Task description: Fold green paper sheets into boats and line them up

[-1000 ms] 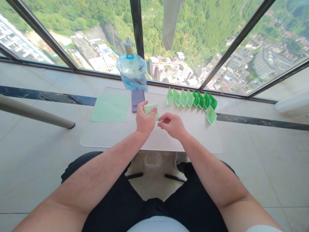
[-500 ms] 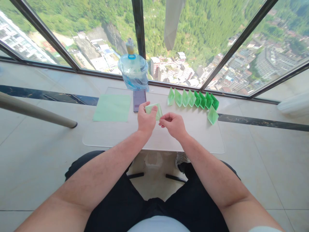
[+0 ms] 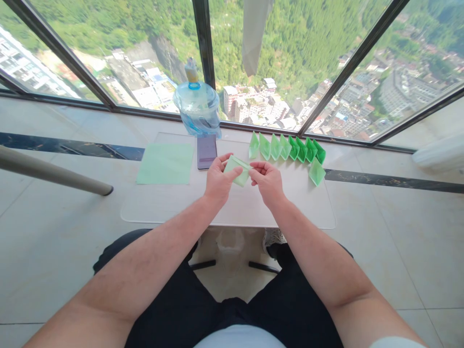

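A pale green folded paper piece [image 3: 239, 172] is held above the small white table [image 3: 174, 203] between both hands. My left hand [image 3: 217, 181] pinches its left side, thumb on top. On the right side my right hand [image 3: 267, 180] grips the other edge with closed fingers. A row of several finished green folded paper boats [image 3: 288, 148] stands along the table's far edge, with one more boat [image 3: 316, 172] set apart in front of the row's right end.
A flat stack of light green paper sheets [image 3: 165, 163] lies at the table's left. A dark phone [image 3: 206, 151] lies beside it, and a large clear water jug [image 3: 196, 108] stands behind. Window frames run along the far side; a tan pole [image 3: 50, 173] crosses the floor at left.
My right hand has moved up and taken hold of the paper's right side. The paper has shifted right and now spans both hands, turned more flat.
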Motion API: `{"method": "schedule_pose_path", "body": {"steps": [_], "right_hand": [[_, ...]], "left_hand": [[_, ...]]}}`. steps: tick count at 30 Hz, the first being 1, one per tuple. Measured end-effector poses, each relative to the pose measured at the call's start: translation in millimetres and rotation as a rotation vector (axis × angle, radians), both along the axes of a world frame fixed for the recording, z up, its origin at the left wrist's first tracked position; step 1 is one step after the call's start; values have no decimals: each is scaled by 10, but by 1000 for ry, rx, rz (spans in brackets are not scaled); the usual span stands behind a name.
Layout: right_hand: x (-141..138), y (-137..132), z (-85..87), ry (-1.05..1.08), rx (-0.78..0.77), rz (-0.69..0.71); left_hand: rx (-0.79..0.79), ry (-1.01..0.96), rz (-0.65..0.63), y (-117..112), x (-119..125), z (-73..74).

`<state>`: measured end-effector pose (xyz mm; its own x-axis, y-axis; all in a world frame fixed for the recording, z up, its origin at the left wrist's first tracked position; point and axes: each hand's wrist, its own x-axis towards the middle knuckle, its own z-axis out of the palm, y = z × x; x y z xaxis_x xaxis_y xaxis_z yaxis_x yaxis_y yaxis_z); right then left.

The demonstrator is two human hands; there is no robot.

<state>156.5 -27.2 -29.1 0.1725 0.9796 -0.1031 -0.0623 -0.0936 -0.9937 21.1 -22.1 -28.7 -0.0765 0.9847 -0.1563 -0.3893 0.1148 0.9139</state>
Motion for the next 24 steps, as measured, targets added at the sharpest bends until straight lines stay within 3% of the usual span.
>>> {"method": "schedule_pose_path", "body": {"steps": [3, 10, 15, 17, 20, 24], "right_hand": [[49, 23, 8, -5, -31, 3], [149, 57, 41, -65, -9, 98], [178, 85, 32, -144, 109, 101], [194, 89, 28, -180, 154, 107], [255, 94, 38, -187, 147, 147], [418, 105, 111, -140, 97, 318]], "left_hand": [[14, -20, -87, 5, -15, 10], [5, 33, -158, 109, -111, -18], [126, 524, -260, 149, -183, -81], [119, 628, -286, 167, -201, -115], [67, 544, -326, 191, -213, -129], [-62, 238, -329, 207, -240, -42]]}}
